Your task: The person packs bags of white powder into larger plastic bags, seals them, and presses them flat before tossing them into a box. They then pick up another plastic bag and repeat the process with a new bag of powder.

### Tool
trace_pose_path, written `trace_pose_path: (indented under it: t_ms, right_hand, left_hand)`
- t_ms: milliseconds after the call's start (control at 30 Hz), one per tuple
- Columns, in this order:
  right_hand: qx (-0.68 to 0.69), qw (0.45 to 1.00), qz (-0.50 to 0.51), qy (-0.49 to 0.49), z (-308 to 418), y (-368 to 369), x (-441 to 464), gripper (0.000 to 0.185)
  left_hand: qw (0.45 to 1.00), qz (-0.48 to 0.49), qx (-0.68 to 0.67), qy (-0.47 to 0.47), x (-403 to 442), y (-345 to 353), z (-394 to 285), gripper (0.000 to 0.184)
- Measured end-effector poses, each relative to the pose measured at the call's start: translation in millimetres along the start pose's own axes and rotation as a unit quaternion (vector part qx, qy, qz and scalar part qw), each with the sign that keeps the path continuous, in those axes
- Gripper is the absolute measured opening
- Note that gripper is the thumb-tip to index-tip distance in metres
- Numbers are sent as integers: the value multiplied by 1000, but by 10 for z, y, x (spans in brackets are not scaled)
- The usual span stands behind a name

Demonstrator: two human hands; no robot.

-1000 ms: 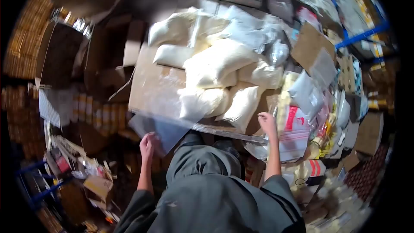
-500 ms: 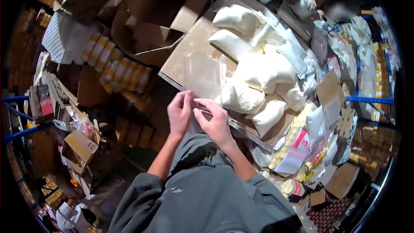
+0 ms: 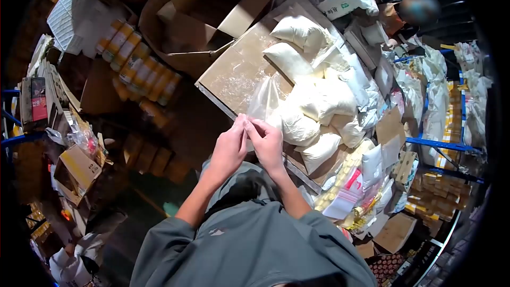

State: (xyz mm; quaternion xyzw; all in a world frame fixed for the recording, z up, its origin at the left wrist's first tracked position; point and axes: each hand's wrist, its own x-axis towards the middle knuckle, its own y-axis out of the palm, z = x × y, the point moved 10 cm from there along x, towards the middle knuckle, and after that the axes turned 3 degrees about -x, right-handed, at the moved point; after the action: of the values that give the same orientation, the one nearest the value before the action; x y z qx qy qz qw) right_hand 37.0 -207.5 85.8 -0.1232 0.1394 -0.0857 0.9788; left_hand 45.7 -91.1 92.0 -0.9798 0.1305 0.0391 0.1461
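Note:
A clear plastic bag (image 3: 264, 99) rises from between my fingertips, its edge pinched by both hands. My left hand (image 3: 231, 142) is closed, thumb and fingers pressed together on the bag's edge. Right beside it, fingertips almost touching, my right hand (image 3: 266, 141) pinches the same edge. Just beyond my hands, several bags filled with pale powder (image 3: 330, 95) lie heaped on a cardboard-covered table (image 3: 228, 72). Whether the plastic bag holds anything I cannot tell, but it looks thin and see-through.
A large open cardboard box (image 3: 180, 32) stands beyond the table on the left. Stacked yellow-and-white rolls or cans (image 3: 135, 61) are left of it. Packets and papers (image 3: 345, 196) crowd the table's right side. Blue shelving (image 3: 446, 144) stands at right; a person (image 3: 71, 266) is at lower left.
My hands have come together and both now pinch the bag's edge. The bag, flat before, is now gathered toward my fingers. The view has shifted slightly.

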Motion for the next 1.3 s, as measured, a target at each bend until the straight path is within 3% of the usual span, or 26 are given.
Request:
trace_pose_path:
  t_ms: [67, 167, 500, 733, 900, 967, 1033, 1167, 1300]
  right_hand:
    - [58, 998, 17, 17, 24, -11, 10, 25]
    - [132, 988, 36, 72, -168, -1, 1, 24]
    - [103, 988, 49, 100, -224, -146, -28, 26]
    - [203, 974, 20, 97, -174, -273, -82, 26]
    - [137, 988, -10, 68, -185, -430, -131, 26]
    - [109, 993, -25, 34, -189, -493, -143, 26]
    - [155, 986, -17, 58, -301, -488, -158, 26]
    - [116, 991, -37, 55, -440, -589, -188, 28]
    - [96, 992, -67, 37, -508, -676, -243, 27]
  left_hand:
    - [999, 29, 5, -30, 24, -24, -18, 31]
    - [991, 41, 108, 64, 36, -63, -201, 26]
    - [994, 106, -13, -2, 137, 37, -68, 21]
    - [989, 130, -51, -38, 197, 154, -106, 21]
    - [987, 129, -93, -17, 228, 242, -139, 23]
    - [980, 143, -116, -71, 229, 315, -47, 24]
    - [980, 164, -98, -64, 234, 366, -50, 24]
    - [973, 184, -117, -73, 203, 486, -82, 25]
    - [981, 177, -79, -28, 173, 567, -163, 24]
